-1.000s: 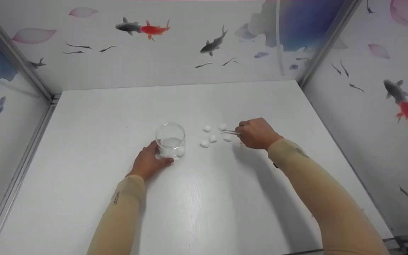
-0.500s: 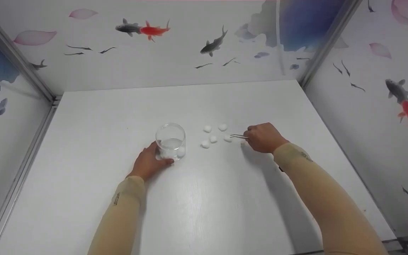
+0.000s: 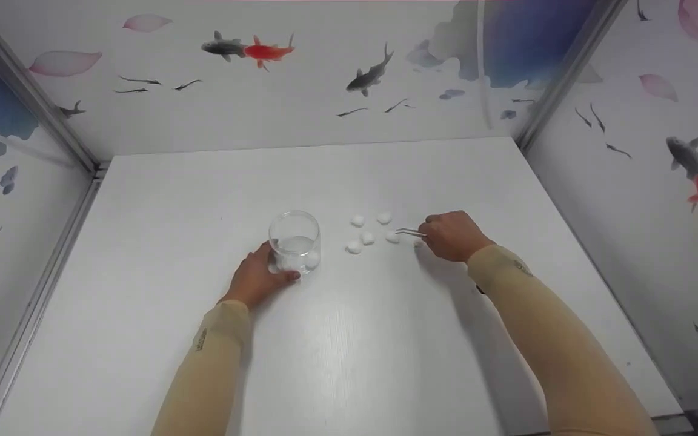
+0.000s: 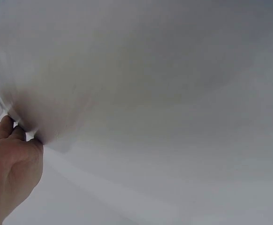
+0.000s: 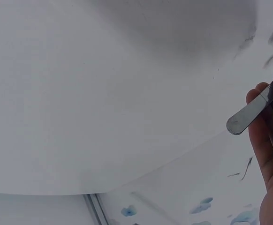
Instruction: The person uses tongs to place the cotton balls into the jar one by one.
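My left hand (image 3: 255, 278) wraps thumb and fingers around the lower side of a clear glass cup (image 3: 294, 233) standing on the table. White cotton balls (image 3: 311, 260) lie at the bottom of the cup. Metal tweezers (image 3: 411, 232) are pinched in my right hand (image 3: 455, 236), pointing left. Their tips are right at a cotton ball (image 3: 392, 238); whether they touch it I cannot tell. In the right wrist view, the broad end of the tweezers (image 5: 249, 114) sticks out past the fingers. The left wrist view has the left hand (image 4: 14, 161) at its edge.
Several more cotton balls (image 3: 367, 238) lie loosely grouped between the cup and the tweezers. A small pale spot (image 3: 417, 244) shows beneath the right hand. White panels with painted fish (image 3: 367, 79) enclose the white table (image 3: 325, 363) at the back and both sides.
The right hand has moved right and slightly nearer, taking the tweezers' tips from beside the back-right cotton ball to the one in front of it. The left hand stays on the cup.
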Available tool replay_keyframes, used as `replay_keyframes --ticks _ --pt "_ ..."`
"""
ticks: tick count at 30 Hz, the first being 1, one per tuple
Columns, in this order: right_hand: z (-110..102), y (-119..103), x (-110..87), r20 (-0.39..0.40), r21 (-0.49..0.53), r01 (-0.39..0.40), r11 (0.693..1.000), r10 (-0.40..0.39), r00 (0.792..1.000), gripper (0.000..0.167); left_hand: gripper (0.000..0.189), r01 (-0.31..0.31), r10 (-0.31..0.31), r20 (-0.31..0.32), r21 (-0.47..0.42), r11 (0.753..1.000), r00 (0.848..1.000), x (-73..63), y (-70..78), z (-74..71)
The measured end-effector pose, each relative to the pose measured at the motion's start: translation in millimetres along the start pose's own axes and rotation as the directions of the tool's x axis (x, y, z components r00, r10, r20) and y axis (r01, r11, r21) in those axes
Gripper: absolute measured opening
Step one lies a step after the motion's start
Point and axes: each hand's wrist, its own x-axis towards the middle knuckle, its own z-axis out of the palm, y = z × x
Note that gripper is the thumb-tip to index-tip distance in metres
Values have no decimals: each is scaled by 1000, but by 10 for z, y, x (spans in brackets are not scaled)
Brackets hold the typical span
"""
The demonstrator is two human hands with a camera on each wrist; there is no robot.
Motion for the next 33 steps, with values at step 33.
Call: replay_keyframes --ticks 33 --pt "116 -45 44 45 5 -14 1000 13 999 6 102 7 -7 5 -5 1000 1000 6 9 -1"
